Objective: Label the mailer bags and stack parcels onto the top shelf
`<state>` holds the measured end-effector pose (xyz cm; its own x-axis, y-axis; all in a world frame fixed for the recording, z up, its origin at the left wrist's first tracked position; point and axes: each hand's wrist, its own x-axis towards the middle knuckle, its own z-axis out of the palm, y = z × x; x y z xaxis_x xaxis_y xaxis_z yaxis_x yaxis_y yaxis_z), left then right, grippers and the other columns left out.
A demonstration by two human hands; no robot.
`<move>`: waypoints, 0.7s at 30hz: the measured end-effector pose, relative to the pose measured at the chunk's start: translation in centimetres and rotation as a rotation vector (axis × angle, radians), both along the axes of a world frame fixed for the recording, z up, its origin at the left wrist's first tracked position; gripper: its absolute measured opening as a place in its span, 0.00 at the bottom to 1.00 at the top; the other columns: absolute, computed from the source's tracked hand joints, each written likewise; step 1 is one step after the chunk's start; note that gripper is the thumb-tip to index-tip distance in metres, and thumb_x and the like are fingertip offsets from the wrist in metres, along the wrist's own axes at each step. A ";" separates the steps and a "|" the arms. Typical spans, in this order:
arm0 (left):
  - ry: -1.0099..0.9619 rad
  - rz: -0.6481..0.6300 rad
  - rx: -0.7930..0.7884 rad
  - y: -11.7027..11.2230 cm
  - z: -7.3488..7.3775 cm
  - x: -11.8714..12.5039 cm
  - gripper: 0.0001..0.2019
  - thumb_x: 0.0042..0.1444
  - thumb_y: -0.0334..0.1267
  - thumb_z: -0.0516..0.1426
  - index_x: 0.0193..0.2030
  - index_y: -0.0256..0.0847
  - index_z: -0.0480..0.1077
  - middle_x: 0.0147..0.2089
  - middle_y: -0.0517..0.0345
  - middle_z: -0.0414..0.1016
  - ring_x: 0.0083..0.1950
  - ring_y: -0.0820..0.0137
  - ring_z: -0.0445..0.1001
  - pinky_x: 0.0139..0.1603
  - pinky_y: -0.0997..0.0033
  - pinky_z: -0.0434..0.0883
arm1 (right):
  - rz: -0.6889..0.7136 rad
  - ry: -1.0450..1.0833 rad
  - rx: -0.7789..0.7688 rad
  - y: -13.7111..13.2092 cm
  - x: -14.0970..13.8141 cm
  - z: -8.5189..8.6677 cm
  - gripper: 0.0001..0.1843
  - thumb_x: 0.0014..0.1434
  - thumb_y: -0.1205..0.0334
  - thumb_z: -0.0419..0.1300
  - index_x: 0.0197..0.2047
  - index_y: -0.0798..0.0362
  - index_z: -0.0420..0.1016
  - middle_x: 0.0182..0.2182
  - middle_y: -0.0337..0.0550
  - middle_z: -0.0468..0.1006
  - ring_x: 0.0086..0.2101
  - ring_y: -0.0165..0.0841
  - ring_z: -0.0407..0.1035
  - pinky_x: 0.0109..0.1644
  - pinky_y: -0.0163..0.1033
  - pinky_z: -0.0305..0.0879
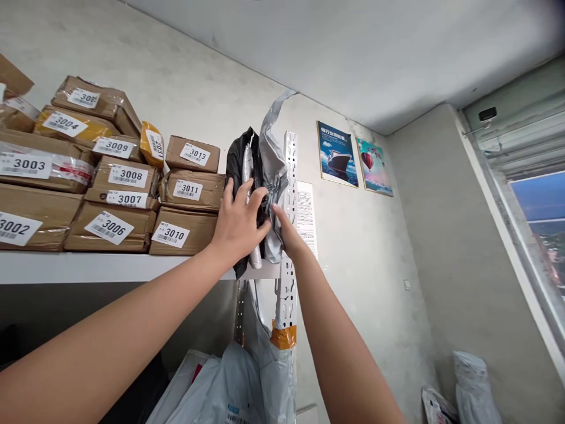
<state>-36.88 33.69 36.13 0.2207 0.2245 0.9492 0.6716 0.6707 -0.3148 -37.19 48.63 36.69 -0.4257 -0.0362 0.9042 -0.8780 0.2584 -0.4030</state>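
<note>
My left hand (pixel 238 218) rests against a black plastic mailer bag (pixel 236 159) at the shelf's right end, its fingers curved and spread apart. My right hand (pixel 289 232) grips a crumpled grey mailer bag (pixel 274 159) beside it; the thumb shows in front, while the other fingers are hidden. Between the two bags stands a thin silvery-white package (pixel 248 168), partly covered by my left hand. All of these packages stand upright on the white shelf (pixel 132 268), the grey one next to the perforated metal post (pixel 289 288).
Cardboard boxes with number labels, such as box 3011 (pixel 207 191) and box 3010 (pixel 205 229), are stacked left of my hands. Grey mailer bags (pixel 225 377) lie below the shelf. Posters (pixel 338 154) hang on the wall, and a window (pixel 541 218) is at right.
</note>
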 end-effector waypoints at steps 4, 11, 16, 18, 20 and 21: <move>-0.090 0.018 0.013 -0.2 -0.6 0.6 0.26 0.55 0.33 0.56 0.61 0.43 0.59 0.68 0.42 0.51 0.70 0.40 0.43 0.64 0.35 0.56 | 0.055 0.063 -0.048 -1.1 -0.8 -0.3 0.38 0.56 0.40 0.56 0.65 0.49 0.57 0.63 0.41 0.64 0.63 0.35 0.56 0.69 0.43 0.51; 0.030 0.118 -0.249 0.6 0.1 2.6 0.24 0.47 0.48 0.65 0.52 0.47 0.71 0.72 0.48 0.44 0.71 0.36 0.36 0.63 0.22 0.44 | 0.179 -0.233 -0.318 -0.1 -0.5 1.1 0.31 0.62 0.41 0.40 0.55 0.52 0.69 0.42 0.46 0.80 0.50 0.43 0.71 0.57 0.50 0.66; -0.110 0.262 -0.184 2.0 -1.4 2.5 0.24 0.47 0.44 0.65 0.51 0.41 0.72 0.71 0.43 0.49 0.71 0.38 0.38 0.64 0.23 0.46 | -0.105 -0.205 -0.154 1.0 1.6 2.8 0.15 0.50 0.57 0.57 0.41 0.49 0.75 0.36 0.40 0.81 0.40 0.38 0.75 0.45 0.44 0.70; -0.111 0.248 -0.162 2.1 -1.9 2.4 0.22 0.48 0.43 0.64 0.50 0.39 0.72 0.70 0.42 0.49 0.71 0.38 0.40 0.64 0.25 0.47 | -0.198 -0.052 -0.298 3.3 2.0 3.1 0.10 0.46 0.60 0.57 0.33 0.51 0.74 0.34 0.40 0.80 0.36 0.36 0.75 0.41 0.40 0.69; -0.087 0.240 -0.146 2.1 -2.1 2.4 0.19 0.49 0.41 0.62 0.48 0.39 0.73 0.70 0.42 0.50 0.71 0.39 0.41 0.65 0.26 0.47 | -0.223 0.065 -0.508 6.3 1.2 3.0 0.09 0.46 0.61 0.54 0.32 0.51 0.72 0.32 0.39 0.79 0.34 0.32 0.75 0.38 0.37 0.68; -0.075 0.243 -0.142 2.0 -2.2 2.4 0.18 0.49 0.41 0.62 0.47 0.39 0.73 0.70 0.42 0.49 0.71 0.39 0.41 0.65 0.26 0.47 | -0.221 0.061 -0.544 7.7 0.3 2.7 0.10 0.47 0.62 0.53 0.33 0.51 0.71 0.33 0.37 0.79 0.34 0.30 0.74 0.38 0.36 0.68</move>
<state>-34.50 35.74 33.98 0.0744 0.3940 0.9161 0.5212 0.7678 -0.3726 -36.93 56.30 39.37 -0.3170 0.5232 0.7911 -0.8527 0.2079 -0.4792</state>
